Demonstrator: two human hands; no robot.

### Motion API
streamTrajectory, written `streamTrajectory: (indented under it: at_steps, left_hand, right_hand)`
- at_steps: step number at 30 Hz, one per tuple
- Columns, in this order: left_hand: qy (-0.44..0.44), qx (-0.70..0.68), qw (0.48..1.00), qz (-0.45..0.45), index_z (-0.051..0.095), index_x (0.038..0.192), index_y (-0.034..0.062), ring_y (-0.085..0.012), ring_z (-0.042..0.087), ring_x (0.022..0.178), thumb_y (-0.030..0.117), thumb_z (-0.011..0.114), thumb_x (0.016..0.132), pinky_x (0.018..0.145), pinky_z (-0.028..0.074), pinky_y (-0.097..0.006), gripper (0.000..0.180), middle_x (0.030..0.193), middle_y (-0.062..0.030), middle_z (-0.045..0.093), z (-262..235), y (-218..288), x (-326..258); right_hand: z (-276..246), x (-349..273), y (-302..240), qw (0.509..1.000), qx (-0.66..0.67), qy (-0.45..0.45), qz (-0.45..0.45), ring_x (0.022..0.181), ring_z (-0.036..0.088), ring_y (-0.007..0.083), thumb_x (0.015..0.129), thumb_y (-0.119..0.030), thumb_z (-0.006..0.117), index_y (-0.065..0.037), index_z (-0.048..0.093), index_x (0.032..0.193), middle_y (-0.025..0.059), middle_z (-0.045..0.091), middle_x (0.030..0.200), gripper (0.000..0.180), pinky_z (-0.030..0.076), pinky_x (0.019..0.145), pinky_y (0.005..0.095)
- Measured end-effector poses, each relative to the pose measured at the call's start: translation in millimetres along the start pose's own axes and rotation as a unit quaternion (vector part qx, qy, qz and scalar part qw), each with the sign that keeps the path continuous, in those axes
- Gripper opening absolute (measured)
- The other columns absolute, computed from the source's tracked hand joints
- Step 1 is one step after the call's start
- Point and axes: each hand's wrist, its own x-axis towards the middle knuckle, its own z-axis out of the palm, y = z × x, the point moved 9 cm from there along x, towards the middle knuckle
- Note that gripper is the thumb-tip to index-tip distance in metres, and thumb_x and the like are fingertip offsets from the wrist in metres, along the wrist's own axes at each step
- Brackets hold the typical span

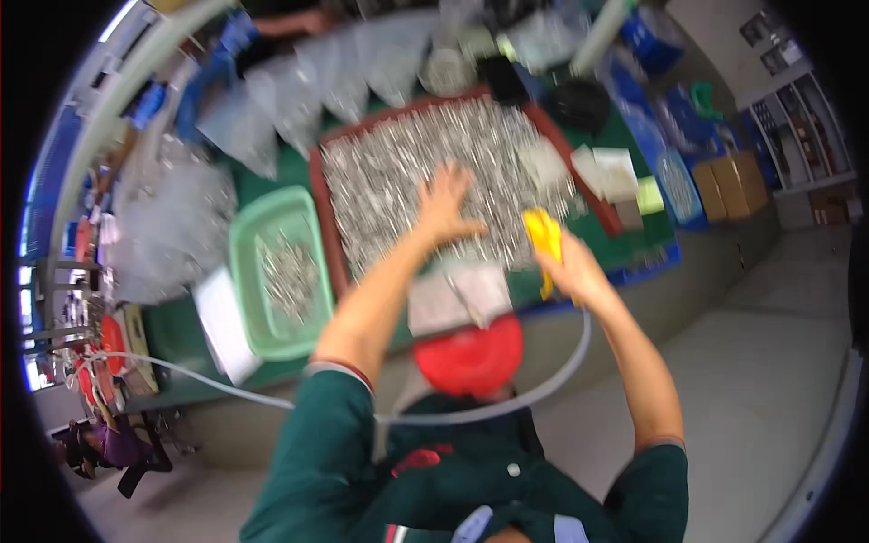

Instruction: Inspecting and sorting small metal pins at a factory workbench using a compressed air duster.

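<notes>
Dark-green cloth sleeves [317, 439] nearest; spill risk

Right hand [579, 270] grips yellow gun-shaped tool [545, 233]. Left hand [442, 210] spread wide over slim silvery metal pieces [389, 154] within red-brown edging [327, 217]. I judge one hasty sweep could scatter them.

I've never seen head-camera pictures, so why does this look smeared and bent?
Head view: blur, probably from motion, smears the thin silvery pieces and softens the bare left hand; fisheye distortion bows the long pale bar at upper left.
</notes>
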Motion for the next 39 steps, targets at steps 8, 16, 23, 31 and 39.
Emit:
streamTrajectory:
  at_steps: [8,16,23,31,39]
  left_hand:
    - [-0.063,0.011,0.997,-0.053,0.015,0.145,0.0164,-0.0357,0.005,0.138,0.063,0.074,0.049,0.104,0.008,-0.063,0.122,0.151,-0.0115,0.009,50.7,32.5,-32.9]
    - [-0.083,0.019,0.994,-0.067,0.014,0.145,0.0136,-0.0358,0.003,0.138,0.058,0.077,0.049,0.104,0.007,-0.063,0.123,0.151,-0.0124,0.007,41.8,22.2,-0.2]
    - [-0.038,0.045,0.998,-0.036,0.019,0.143,0.0116,-0.0370,0.007,0.138,0.064,0.074,0.048,0.103,0.011,-0.065,0.122,0.150,-0.0132,0.011,41.3,6.5,8.8]
    - [-0.041,0.054,0.997,-0.030,0.019,0.143,0.0113,-0.0356,0.005,0.138,0.072,0.068,0.053,0.103,0.009,-0.064,0.119,0.150,-0.0117,0.011,53.1,6.6,-8.2]
    - [-0.009,0.044,0.999,-0.013,0.026,0.141,0.0123,-0.0336,0.010,0.138,0.068,0.069,0.055,0.104,0.011,-0.061,0.111,0.149,-0.0122,0.014,47.8,10.1,-11.7]
  right_hand:
    - [11.9,-47.4,10.3,0.995,-0.052,-0.048,0.070,0.093,0.059,0.0399,0.074,-0.030,0.066,0.001,0.051,0.108,0.0237,0.062,0.095,0.048,0.048,0.079,0.0441]
    - [-4.6,-10.6,1.5,0.999,-0.010,0.012,-0.049,0.084,0.060,0.0409,0.076,-0.025,0.064,0.003,0.053,0.102,0.0252,0.062,0.088,0.039,0.048,0.072,0.0472]
    - [3.0,9.5,-1.7,0.997,-0.075,-0.024,-0.023,0.083,0.059,0.0420,0.078,-0.026,0.063,0.004,0.051,0.098,0.0253,0.062,0.085,0.039,0.047,0.073,0.0468]
    - [-10.1,-7.3,16.9,0.993,-0.105,-0.009,0.054,0.089,0.060,0.0397,0.078,-0.029,0.065,0.003,0.053,0.100,0.0244,0.062,0.090,0.041,0.048,0.076,0.0452]
    - [6.9,-16.8,10.9,0.990,-0.144,-0.005,-0.001,0.083,0.060,0.0410,0.078,-0.027,0.065,0.007,0.052,0.100,0.0258,0.062,0.084,0.042,0.048,0.072,0.0453]
